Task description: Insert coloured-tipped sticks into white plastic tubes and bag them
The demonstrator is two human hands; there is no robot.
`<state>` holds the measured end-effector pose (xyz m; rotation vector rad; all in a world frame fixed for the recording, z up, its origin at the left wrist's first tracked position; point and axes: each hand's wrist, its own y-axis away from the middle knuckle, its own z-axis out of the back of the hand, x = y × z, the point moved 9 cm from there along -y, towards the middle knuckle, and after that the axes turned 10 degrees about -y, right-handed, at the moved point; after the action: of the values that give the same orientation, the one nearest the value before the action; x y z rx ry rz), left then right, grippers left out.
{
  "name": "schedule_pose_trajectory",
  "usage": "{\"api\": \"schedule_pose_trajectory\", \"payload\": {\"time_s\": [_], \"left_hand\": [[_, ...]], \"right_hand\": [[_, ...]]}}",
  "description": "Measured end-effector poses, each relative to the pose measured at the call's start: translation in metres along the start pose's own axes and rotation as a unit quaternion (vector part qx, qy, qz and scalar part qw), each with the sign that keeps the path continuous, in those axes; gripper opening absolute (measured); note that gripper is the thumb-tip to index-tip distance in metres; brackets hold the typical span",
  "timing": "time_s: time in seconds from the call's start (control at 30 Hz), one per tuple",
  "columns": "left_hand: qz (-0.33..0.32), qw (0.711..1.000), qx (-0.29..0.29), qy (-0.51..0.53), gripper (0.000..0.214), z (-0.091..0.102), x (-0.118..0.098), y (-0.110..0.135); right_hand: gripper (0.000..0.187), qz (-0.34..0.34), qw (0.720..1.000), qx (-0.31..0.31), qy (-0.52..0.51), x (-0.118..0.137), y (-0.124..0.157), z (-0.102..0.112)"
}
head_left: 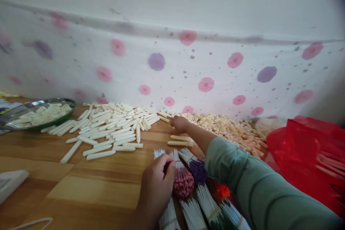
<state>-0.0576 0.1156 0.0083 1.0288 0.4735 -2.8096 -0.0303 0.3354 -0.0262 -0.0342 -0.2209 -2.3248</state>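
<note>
My left hand is curled beside bundles of thin white sticks, thumb pressed against the bent fingers; anything in its grasp is hidden. Just right of it lies a bundle with pink tips, and beyond that one with purple tips. My right hand reaches forward to the near-wall edge of a pile of small cream pieces, fingers bent inward. What they pinch is too small to make out. Two cream tubes lie on the wooden surface below that hand.
Many white tubes are heaped left of centre. A round metal tray with cream pieces stands at far left, above a white device. A red plastic bag lies at right. Behind hangs a spotted sheet along the wall.
</note>
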Motion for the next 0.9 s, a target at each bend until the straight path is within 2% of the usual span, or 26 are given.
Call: {"api": "schedule_pose_trajectory", "payload": {"time_s": [0.2,0.33,0.4,0.47,0.53,0.57,0.63,0.73,0.8,0.83,0.9], "left_hand": [[0.019,0.999,-0.009,0.036,0.021,0.001,0.000,0.003],[-0.001,0.998,-0.045,0.047,0.018,0.009,-0.001,0.006],[0.000,0.995,-0.090,0.053,0.015,0.018,0.001,0.006],[-0.002,0.988,-0.150,0.024,0.017,0.031,0.002,0.007],[-0.030,0.978,-0.201,-0.052,0.026,0.041,-0.005,0.008],[-0.051,0.972,-0.208,-0.099,0.032,0.042,-0.010,0.008],[-0.091,0.967,-0.164,-0.174,0.043,0.030,-0.019,0.004],[-0.125,0.973,0.004,-0.192,0.039,-0.007,-0.025,0.004],[-0.129,0.975,0.088,-0.158,0.028,-0.024,-0.029,0.012],[-0.130,0.976,0.111,-0.138,0.025,-0.028,-0.033,0.016],[-0.146,0.975,0.133,-0.103,0.024,-0.030,-0.041,0.025]], "right_hand": [[0.031,-0.092,0.995,-0.029,-0.030,0.008,-0.033,0.014],[0.030,-0.117,0.992,-0.012,-0.044,0.017,-0.030,0.014],[0.029,-0.112,0.992,-0.018,-0.052,0.019,-0.016,0.022],[0.029,-0.089,0.994,-0.034,-0.062,0.024,0.009,0.035],[0.026,-0.043,0.995,-0.050,-0.079,0.035,0.047,0.049],[0.024,-0.014,0.994,-0.055,-0.091,0.043,0.070,0.054],[0.019,0.056,0.989,-0.053,-0.125,0.065,0.120,0.058],[0.019,0.147,0.968,-0.054,-0.196,0.092,0.191,0.056],[0.033,0.193,0.936,-0.081,-0.284,0.099,0.227,0.054],[0.035,0.195,0.914,-0.103,-0.339,0.095,0.240,0.053],[0.024,0.160,0.859,-0.158,-0.459,0.075,0.258,0.044]]}}
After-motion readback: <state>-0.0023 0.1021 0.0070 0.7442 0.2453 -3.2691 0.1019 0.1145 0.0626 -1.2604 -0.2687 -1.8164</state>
